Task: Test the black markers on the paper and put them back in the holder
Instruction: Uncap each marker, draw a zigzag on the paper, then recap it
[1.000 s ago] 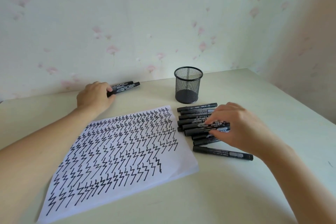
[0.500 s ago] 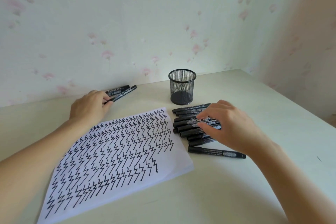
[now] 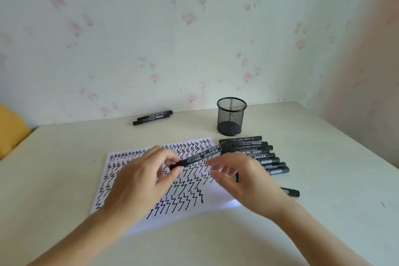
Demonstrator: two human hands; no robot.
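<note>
- The wall point(image 3: 194, 39), pale with pink flowers, runs behind the holder; a second wall closes the corner to the holder's right.
- The counter point(image 3: 313, 211), a plain cream top, carries everything, with the holder near its back edge. A yellow shape point(image 3: 10, 127) shows far left of the holder, too blurred to identify.
- The paper point(image 3: 129, 164) lies in front and left of the holder, almost filled with black zigzag strokes; only its near right corner is bare, likely the spot for the next test.
- The left hand point(image 3: 140, 181), in front and left of the holder, pinches one end of a marker point(image 3: 200, 155) between thumb and fingertips above the paper.
- The right hand point(image 3: 244, 177), in front of the holder, hovers just beside that marker with fingers loosely spread and gripping nothing, apparently placed to pull the cap or take the barrel; motion blur hides any contact.
- The holder point(image 3: 231, 116), a black mesh cup, stands upright with no markers visible in it, so the returning appears not yet begun.
- A row of markers point(image 3: 259, 153) lies side by side just in front of the holder, within the right hand's reach.
- Two markers point(image 3: 153, 117) lie together left of the holder, near the wall, seemingly set apart.
- One lone marker point(image 3: 291, 192) lies farther front and right of the holder, partly hidden by the right wrist.
</note>
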